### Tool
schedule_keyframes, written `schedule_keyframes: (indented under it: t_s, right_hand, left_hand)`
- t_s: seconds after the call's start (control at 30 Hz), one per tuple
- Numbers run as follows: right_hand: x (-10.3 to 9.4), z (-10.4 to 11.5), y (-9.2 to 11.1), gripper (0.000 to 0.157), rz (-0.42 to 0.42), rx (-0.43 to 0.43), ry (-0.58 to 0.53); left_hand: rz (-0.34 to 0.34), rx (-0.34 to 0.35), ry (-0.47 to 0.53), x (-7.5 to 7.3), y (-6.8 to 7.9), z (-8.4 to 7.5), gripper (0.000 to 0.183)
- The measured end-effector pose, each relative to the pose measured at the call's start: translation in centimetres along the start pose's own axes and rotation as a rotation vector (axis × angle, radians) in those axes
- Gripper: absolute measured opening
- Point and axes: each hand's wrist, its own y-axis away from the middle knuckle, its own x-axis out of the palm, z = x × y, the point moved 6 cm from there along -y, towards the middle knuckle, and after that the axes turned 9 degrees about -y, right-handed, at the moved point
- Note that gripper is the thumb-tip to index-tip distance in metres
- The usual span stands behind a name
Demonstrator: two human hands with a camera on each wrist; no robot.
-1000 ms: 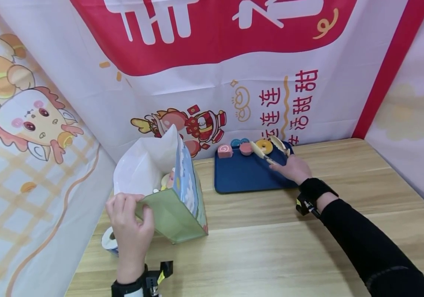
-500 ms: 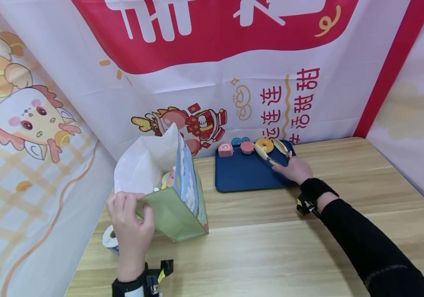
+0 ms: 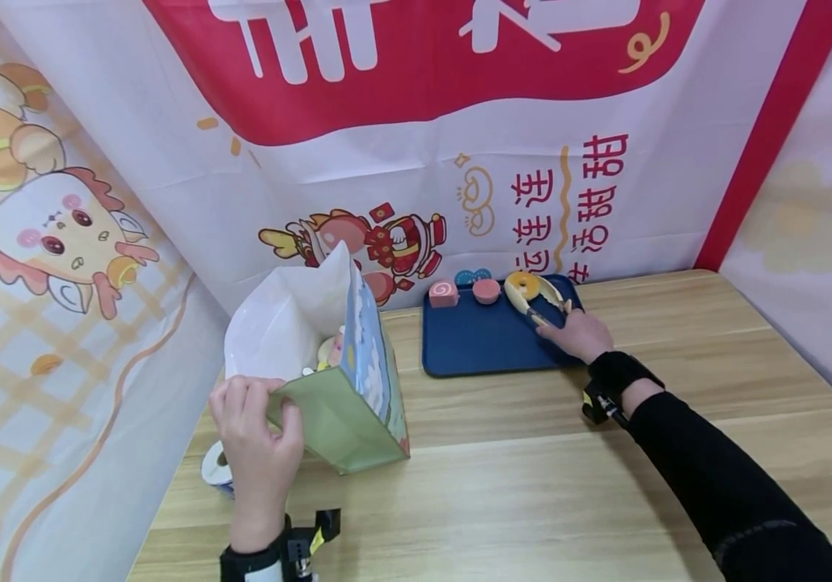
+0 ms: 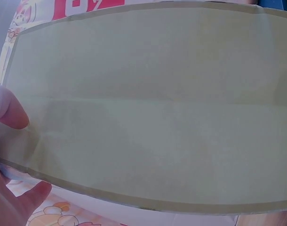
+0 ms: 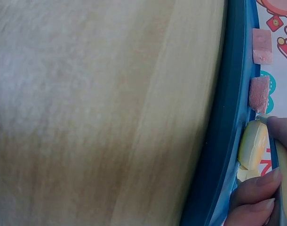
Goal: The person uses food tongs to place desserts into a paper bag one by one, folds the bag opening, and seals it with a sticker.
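At the left of the head view, my left hand [image 3: 259, 436] grips the near top rim of an upright paper gift bag [image 3: 339, 420]. The bag's green side fills most of the left wrist view, with my thumb and fingertips at its edge. Over the blue tray [image 3: 488, 347], my right hand [image 3: 584, 333] holds pale tongs [image 3: 519, 304]. Their two arms lie on either side of a yellow toy donut [image 3: 533, 279]. A pink swirl cake [image 3: 443, 294] and a pink round cake [image 3: 487, 291] sit left of it on the tray. My right palm is hidden.
Inside the bag, a small yellow and pink item [image 3: 328, 353] shows partly. A white roll [image 3: 216, 467] stands behind my left wrist. The wooden table [image 3: 503, 485] meets a printed cloth wall [image 3: 379, 178] just behind the tray.
The tongs have moved slightly down and closed in around the donut; their arms are nearer each other. My left hand and the bag stay as they were.
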Motion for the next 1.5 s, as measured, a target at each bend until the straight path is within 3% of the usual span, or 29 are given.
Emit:
schedule_keyframes:
  t_s: [0.73,1.07,1.5]
  right_hand:
    - [-1.6,1.6,1.0,0.071,-0.037,-0.076,-0.033]
    - [-3.1,4.1,2.2,0.064,-0.023,-0.124,-0.068]
    - [-4.5,8.0,4.1,0.073,-0.024,-0.184,-0.072]
  left_hand:
    - [0.012,-0.001,0.003,-0.3,-0.1,-0.1,0.01]
    - [0.009,0.01,0.006,-0.4,-0.2,-0.4,0.01]
    - [0.029,-0.019,0.002,-0.4,0.0,-0.2,0.009]
